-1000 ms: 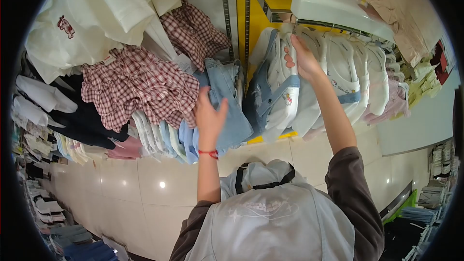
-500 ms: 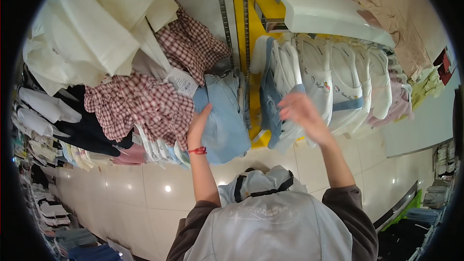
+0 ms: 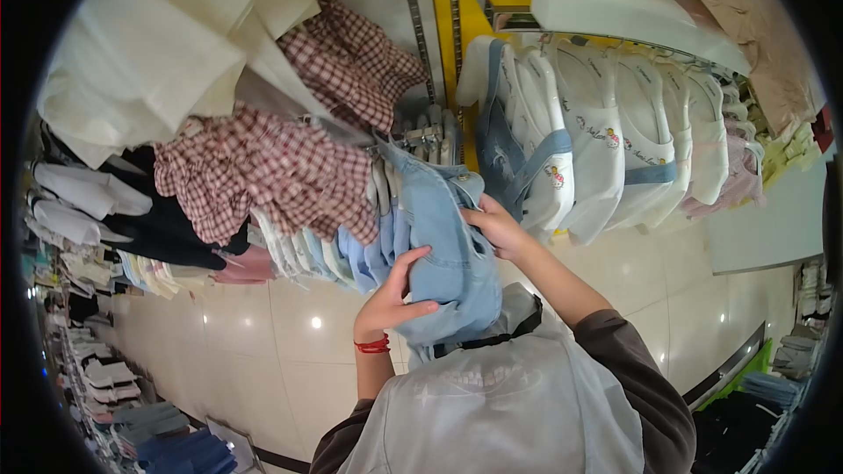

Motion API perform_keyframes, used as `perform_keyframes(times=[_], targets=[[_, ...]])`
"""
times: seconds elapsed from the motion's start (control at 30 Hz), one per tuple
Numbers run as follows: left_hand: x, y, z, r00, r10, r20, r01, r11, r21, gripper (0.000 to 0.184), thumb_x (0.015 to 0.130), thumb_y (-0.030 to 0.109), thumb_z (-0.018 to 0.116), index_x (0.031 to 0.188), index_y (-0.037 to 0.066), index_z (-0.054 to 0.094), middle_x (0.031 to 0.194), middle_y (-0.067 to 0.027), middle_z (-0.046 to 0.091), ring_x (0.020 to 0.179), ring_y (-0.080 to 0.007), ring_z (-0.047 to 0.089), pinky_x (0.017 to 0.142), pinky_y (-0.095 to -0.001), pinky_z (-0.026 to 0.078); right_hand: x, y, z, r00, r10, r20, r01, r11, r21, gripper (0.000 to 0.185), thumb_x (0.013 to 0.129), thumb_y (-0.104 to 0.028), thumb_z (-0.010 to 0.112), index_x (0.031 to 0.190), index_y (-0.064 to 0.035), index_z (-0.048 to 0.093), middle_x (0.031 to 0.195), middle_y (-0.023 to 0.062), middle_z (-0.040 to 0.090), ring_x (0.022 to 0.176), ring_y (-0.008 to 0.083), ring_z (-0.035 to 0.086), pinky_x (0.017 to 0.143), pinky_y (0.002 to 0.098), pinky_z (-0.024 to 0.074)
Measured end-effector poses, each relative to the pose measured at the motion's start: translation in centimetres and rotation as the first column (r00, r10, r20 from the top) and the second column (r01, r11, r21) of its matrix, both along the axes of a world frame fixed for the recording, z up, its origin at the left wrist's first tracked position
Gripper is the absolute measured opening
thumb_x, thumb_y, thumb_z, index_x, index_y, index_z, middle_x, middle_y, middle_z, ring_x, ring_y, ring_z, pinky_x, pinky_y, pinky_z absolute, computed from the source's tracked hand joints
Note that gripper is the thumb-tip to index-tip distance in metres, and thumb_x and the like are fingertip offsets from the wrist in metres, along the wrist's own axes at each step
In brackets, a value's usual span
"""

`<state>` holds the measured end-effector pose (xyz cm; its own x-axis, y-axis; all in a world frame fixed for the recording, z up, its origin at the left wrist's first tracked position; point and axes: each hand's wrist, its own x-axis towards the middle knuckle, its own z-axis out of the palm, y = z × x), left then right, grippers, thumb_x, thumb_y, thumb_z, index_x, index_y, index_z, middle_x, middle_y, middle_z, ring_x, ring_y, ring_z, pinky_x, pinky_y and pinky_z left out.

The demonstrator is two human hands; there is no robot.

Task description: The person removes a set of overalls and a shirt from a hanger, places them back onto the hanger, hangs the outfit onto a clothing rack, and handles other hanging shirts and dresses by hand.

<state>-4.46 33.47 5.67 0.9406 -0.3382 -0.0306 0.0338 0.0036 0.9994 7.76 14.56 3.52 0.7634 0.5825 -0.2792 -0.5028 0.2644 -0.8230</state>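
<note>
A light blue denim garment slants down from the rack toward my body, between my two hands. My left hand, with a red cord bracelet at its wrist, grips the lower left side of the denim; some of its fingers are hidden. On the opposite edge, the fingers of my right hand close on the cloth, partly out of sight behind its fold. Red-and-white checked clothes hang just left of the denim, and white tops with blue denim parts hang to its right.
Cream garments hang overhead at the upper left. A white shelf juts out above the right-hand rail. Yellow uprights divide the racks. Pale floor tiles lie below, with more clothing racks at both sides.
The denim garment has come out from the rack, toward me and to the right. My right hand has moved left from beside the white tops onto its edge; my left hand has shifted right and lower.
</note>
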Motion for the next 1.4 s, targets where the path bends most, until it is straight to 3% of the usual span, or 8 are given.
perform_keyframes(times=[0.33, 0.6, 0.7, 1.0, 1.1, 1.13, 1.27, 1.4], targets=[[2.4, -7.3, 0.6, 0.838, 0.465, 0.285, -0.511, 0.852, 0.116, 0.068, 0.068, 0.007, 0.061, 0.126, 0.002, 0.025, 0.128, -0.0163, 0.032, 0.12, -0.0239, 0.032, 0.098, -0.0326, 0.027, -3.3, -5.1, 4.9, 0.786, 0.318, 0.53, -0.081, 0.903, -0.421, 0.026, 0.081, -0.013, 0.058, 0.103, -0.001, 0.052, 0.086, 0.0007, 0.057, 0.079, 0.009, 0.051, 0.073, 0.026, 0.0429], [4.2, -9.4, -0.7, 0.885, 0.313, -0.345, -0.465, 0.542, -0.7, 0.052, 0.064, 0.008, 0.043, 0.115, 0.001, 0.04, 0.105, -0.0127, 0.053, 0.098, -0.0224, 0.053, 0.087, -0.0315, 0.042, -3.5, -13.0, 6.1, 0.887, 0.14, 0.44, -0.286, 0.915, 0.284, 0.058, 0.081, -0.032, 0.057, 0.123, -0.0045, 0.03, 0.114, 0.0191, 0.048, 0.108, 0.0309, 0.048, 0.088, 0.0429, 0.039], [4.5, -10.2, -3.7, 0.89, 0.048, -0.454, -0.436, 0.381, -0.815, 0.05, 0.071, 0.013, 0.042, 0.119, 0.0, 0.042, 0.113, -0.015, 0.052, 0.101, -0.0252, 0.052, 0.088, -0.0333, 0.041, -3.4, -15.1, 3.2, 0.955, 0.276, 0.105, -0.286, 0.953, 0.096, 0.071, 0.079, -0.043, 0.058, 0.129, -0.0068, 0.022, 0.118, 0.0169, 0.046, 0.109, 0.027, 0.047, 0.091, 0.0428, 0.0388], [4.6, -19.1, -2.6, 0.906, 0.159, -0.393, -0.336, 0.834, -0.438, 0.041, 0.093, 0.03, 0.036, 0.12, -0.001, 0.042, 0.118, -0.0103, 0.049, 0.105, -0.0193, 0.049, 0.094, -0.0317, 0.035, -4.2, -17.5, 3.9, 0.921, -0.276, 0.277, 0.326, 0.932, -0.157, 0.021, 0.084, -0.012, 0.054, 0.104, -0.0084, 0.047, 0.078, -0.0037, 0.05, 0.063, 0.004, 0.044, 0.054, 0.0194, 0.0359], [5.8, -19.1, -7.6, 0.99, 0.053, -0.133, -0.083, 0.968, -0.238, 0.045, 0.093, 0.034, 0.036, 0.121, -0.001, 0.039, 0.118, -0.0093, 0.047, 0.104, -0.0181, 0.048, 0.093, -0.0299, 0.034, -3.7, -21.6, 6.8, 0.959, -0.222, 0.176, 0.195, 0.968, 0.161, 0.018, 0.082, -0.005, 0.049, 0.1, -0.0083, 0.046, 0.071, -0.0051, 0.044, 0.053, 0.0022, 0.037, 0.046, 0.0173, 0.0288], [5.2, -20.4, -4.3, 0.985, -0.049, -0.164, -0.052, 0.83, -0.555, 0.045, 0.089, 0.027, 0.048, 0.122, -0.001, 0.035, 0.116, -0.01, 0.047, 0.104, -0.0176, 0.048, 0.093, -0.0295, 0.034, -3.4, -22.6, 6.7, 0.966, -0.097, 0.238, 0.05, 0.98, 0.192, 0.021, 0.08, -0.001, 0.047, 0.099, -0.0082, 0.045, 0.07, -0.0056, 0.042, 0.05, 0.0013, 0.032, 0.044, 0.0165, 0.0243], [5.6, -23.9, -0.7, 0.988, 0.001, 0.154, -0.006, 1.0, 0.029, 0.056, 0.073, 0.003, 0.065, 0.121, -0.001, 0.036, 0.107, -0.0096, 0.052, 0.1, -0.0157, 0.05, 0.088, -0.0294, 0.038, -3.8, -24.0, 8.3, 0.937, -0.008, 0.348, -0.012, 0.998, 0.054, 0.021, 0.075, -0.005, 0.051, 0.094, -0.0049, 0.044, 0.066, -0.0043, 0.041, 0.049, 0.0024, 0.031, 0.043, 0.0179, 0.023], [6.4, -24.1, -2.2, 0.999, 0.027, 0.024, -0.024, 0.989, -0.149, 0.039, 0.073, -0.003, 0.061, 0.11, 0.0, 0.049, 0.104, -0.005, 0.054, 0.099, -0.0137, 0.051, 0.088, -0.0285, 0.039, -3.0, -27.6, 9.0, 0.826, 0.002, 0.564, 0.066, 0.993, -0.1, 0.017, 0.075, -0.004, 0.05, 0.091, -0.0062, 0.047, 0.073, -0.0013, 0.044, 0.055, 0.0045, 0.037, 0.052, 0.0182, 0.0358]])
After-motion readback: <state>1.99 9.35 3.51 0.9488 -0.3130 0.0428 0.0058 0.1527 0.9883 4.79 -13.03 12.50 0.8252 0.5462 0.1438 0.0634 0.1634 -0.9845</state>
